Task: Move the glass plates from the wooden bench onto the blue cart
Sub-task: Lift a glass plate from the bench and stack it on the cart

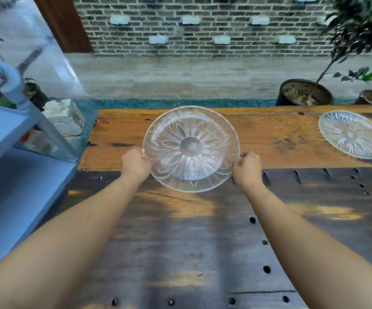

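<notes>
Both hands grip the glass plate: left hand at 8 o'clock, right hand at 4, above the table.

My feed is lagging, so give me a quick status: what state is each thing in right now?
Left hand: closed on the held plate's left rim.
Right hand: closed on its right rim.
Held plate: gripped by both hands over the wooden bench.
Second plate: lying flat on the bench, untouched.
Blue cart: visible shelves carry no plates.
</notes>
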Demonstrator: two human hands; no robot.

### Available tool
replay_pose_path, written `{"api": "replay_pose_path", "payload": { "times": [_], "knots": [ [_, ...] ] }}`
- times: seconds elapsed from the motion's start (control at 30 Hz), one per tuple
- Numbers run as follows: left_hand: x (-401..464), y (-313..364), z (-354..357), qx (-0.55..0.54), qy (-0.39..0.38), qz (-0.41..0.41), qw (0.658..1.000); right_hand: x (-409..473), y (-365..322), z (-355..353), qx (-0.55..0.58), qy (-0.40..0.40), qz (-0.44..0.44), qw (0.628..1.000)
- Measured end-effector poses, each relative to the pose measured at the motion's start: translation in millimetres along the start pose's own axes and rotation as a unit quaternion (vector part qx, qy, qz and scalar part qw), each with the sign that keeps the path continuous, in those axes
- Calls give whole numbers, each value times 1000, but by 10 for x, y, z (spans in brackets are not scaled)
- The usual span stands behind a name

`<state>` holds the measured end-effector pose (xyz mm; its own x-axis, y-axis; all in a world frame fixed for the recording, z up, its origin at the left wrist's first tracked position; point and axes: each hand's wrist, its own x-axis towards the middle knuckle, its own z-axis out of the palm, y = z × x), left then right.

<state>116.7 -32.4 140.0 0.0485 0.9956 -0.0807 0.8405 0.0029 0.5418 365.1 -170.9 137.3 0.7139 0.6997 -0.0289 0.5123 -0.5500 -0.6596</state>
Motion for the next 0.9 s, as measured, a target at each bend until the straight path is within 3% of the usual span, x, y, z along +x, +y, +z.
{"api": "replay_pose_path", "payload": {
  "times": [0.53,0.9],
  "knots": [
    [-355,-2050,-2021,-54,107,-30,992,-1547,-1964,908,52,-22,-94,994],
    [-182,-2936,-2825,-77,176,-104,976,-1729,-3116,1563,57,-72,-171,981]
  ]
}}
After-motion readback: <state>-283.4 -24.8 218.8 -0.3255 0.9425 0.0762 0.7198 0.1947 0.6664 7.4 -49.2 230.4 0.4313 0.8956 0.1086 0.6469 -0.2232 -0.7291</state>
